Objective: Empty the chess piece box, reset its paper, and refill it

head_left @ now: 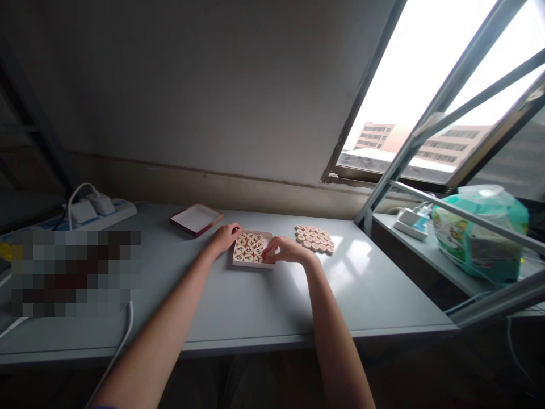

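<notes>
A shallow white box (254, 264) sits on the grey desk with round wooden Chinese chess pieces (249, 250) laid in rows, their black characters facing up. At its far left corner, my left hand (225, 236) has its fingers closed on the rim. My right hand (284, 250) reaches in over the right side, fingers pinched together at a Chinese chess piece that they mostly hide. Farther right, a group of pale Chinese chess pieces (315, 238) lies flat on the desk, packed closely together.
Behind and left of the box lies a dark red box lid (196, 219), its white inside up. A power strip (123, 212) with plugs and a white cable (126, 329) are on the left. Past the metal bed frame (385, 187), a green plastic package (481, 233) stands on another surface.
</notes>
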{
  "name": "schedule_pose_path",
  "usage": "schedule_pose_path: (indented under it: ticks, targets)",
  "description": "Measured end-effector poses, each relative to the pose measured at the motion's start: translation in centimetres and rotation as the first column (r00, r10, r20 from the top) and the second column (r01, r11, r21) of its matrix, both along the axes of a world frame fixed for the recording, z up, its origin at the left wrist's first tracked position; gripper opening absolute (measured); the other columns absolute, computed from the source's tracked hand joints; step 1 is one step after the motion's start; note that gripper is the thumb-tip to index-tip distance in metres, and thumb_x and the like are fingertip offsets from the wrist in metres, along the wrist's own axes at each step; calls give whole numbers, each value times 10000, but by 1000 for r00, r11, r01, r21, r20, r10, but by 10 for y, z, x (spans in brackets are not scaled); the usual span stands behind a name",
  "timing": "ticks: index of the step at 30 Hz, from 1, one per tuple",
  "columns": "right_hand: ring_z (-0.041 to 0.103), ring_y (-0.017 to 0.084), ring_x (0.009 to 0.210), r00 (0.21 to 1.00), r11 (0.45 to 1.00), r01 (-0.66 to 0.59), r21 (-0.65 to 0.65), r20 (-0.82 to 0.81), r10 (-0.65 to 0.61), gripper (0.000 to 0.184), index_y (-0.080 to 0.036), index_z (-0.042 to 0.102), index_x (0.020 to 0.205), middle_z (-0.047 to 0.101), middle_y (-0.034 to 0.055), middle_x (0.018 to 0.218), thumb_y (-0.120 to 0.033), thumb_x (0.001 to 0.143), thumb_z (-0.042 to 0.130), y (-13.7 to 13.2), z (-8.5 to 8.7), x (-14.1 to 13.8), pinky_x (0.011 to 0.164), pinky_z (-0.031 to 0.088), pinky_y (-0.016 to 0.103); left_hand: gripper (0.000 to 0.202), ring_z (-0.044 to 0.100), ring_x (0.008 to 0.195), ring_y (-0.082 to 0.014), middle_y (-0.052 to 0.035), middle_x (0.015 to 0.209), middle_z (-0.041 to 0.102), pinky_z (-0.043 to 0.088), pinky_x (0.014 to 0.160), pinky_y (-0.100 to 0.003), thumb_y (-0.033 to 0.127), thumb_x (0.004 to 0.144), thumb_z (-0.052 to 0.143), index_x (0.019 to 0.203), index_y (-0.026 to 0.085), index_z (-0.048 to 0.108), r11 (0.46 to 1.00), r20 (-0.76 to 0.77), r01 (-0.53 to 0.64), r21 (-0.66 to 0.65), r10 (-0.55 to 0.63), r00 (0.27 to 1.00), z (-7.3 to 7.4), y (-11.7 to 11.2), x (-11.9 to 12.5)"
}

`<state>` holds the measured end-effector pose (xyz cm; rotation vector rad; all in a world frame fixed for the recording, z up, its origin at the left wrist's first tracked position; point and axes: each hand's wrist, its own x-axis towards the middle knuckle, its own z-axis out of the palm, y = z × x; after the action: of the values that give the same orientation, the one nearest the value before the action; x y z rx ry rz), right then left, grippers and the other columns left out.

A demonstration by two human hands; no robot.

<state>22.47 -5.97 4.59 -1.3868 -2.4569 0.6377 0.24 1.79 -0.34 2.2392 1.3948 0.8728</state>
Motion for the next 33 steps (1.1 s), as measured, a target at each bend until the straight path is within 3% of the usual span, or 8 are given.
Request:
schedule_pose_path:
  ticks: [5, 10, 15, 17, 20, 22, 28, 33]
  targets:
    - [570, 130, 697, 996, 992, -52, -112, -84, 42, 157, -206, 670, 808, 647, -1, 778, -193, 653, 650, 1, -1, 5, 628, 406, 220, 264, 573, 724, -166, -68, 803, 651, 404, 646, -238, 285, 770, 407, 835, 141, 618, 1000, 11, 12, -1, -12, 1000, -1, 2, 0]
    - [559, 113, 648, 991, 985, -76, -154, -121, 57, 186, -190, 650, 818, 636, -10, 732, -167, 633, 659, 6, -6, 5, 553, 395, 195, 273, 576, 741, -173, -71, 816, 655, 411, 670, -244, 307, 759, 417, 837, 147, 624, 1000, 25, 19, 14, -19, 1000, -2, 4, -1]
    - [564, 114, 681, 972, 992, 8, -122, -231, -36, 260, -181, 614, 880, 633, 5, 783, -205, 628, 676, 8, -5, 10, 530, 392, 181, 284, 582, 736, -176, -67, 792, 658, 411, 669, -247, 333, 762, 408, 821, 157, 623, 1000, 25, 28, 4, -28, 999, -3, 5, -1]
    - [573, 119, 737, 949, 987, 136, -86, -273, -155, 253, -192, 600, 939, 638, 20, 857, -263, 698, 623, 8, -4, 21, 544, 397, 182, 292, 585, 733, -177, -67, 781, 658, 411, 666, -250, 346, 766, 401, 823, 158, 618, 1000, 15, 28, -8, -28, 1000, -4, 5, -2]
    - [575, 130, 702, 907, 917, 397, -38, -138, -398, 190, -183, 637, 857, 645, 27, 804, -305, 717, 595, 7, -5, 39, 544, 388, 202, 299, 587, 747, -181, -70, 789, 659, 416, 671, -251, 355, 763, 399, 836, 158, 613, 1000, 23, 25, -13, -25, 999, -6, 7, -2]
    - [569, 144, 663, 869, 870, 492, -14, -48, -492, 158, -174, 655, 767, 637, 31, 736, -302, 678, 625, 7, -6, 48, 542, 378, 223, 302, 587, 764, -184, -73, 814, 659, 417, 685, -252, 357, 761, 399, 842, 159, 612, 1000, 31, 27, -2, -27, 999, -8, 8, -2]
    - [528, 175, 784, 811, 800, 584, 140, -47, -584, 231, -210, 617, 830, 593, 24, 829, -287, 617, 667, 7, -14, 56, 631, 361, 251, 308, 587, 733, -183, -60, 786, 657, 413, 645, -241, 383, 745, 406, 818, 171, 617, 1000, 27, 27, -2, -27, 999, -9, 9, -3]
    - [491, 195, 797, 754, 721, 650, 240, -89, -651, 134, -171, 562, 764, 547, 54, 808, -141, 633, 571, 10, -20, 71, 674, 362, 281, 308, 588, 754, -189, -67, 785, 655, 412, 656, -244, 375, 753, 392, 829, 172, 609, 999, 11, 42, -5, -42, 999, -9, 12, -3]
